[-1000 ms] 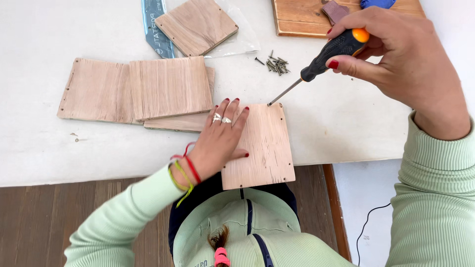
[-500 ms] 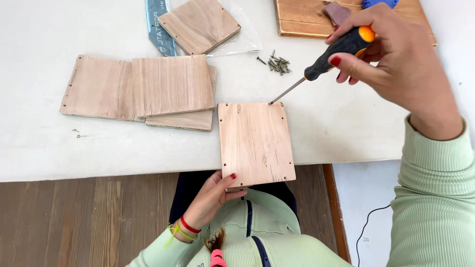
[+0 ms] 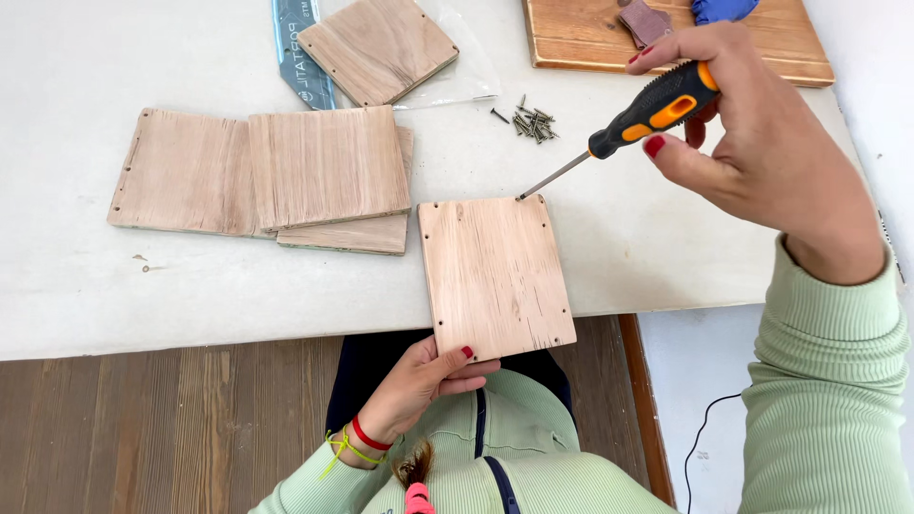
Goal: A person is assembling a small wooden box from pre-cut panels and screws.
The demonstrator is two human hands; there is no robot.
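Note:
A square wooden panel (image 3: 495,276) with small holes along its edges lies at the table's front edge, overhanging it. My left hand (image 3: 424,381) grips the panel's near edge from below, thumb on top. My right hand (image 3: 752,152) holds a black and orange screwdriver (image 3: 638,119), its metal tip touching the panel's far right corner.
Several similar wooden panels (image 3: 267,176) lie overlapped on the white table (image 3: 114,295) at left, another panel (image 3: 381,48) on a clear plastic bag behind. A pile of small screws (image 3: 528,122) sits near the screwdriver. A wooden board (image 3: 666,48) lies at back right. Wood floor below.
My left hand has slid off the top of the panel down to its near edge and now grips it from below. The screwdriver tip stays at the panel's far right corner.

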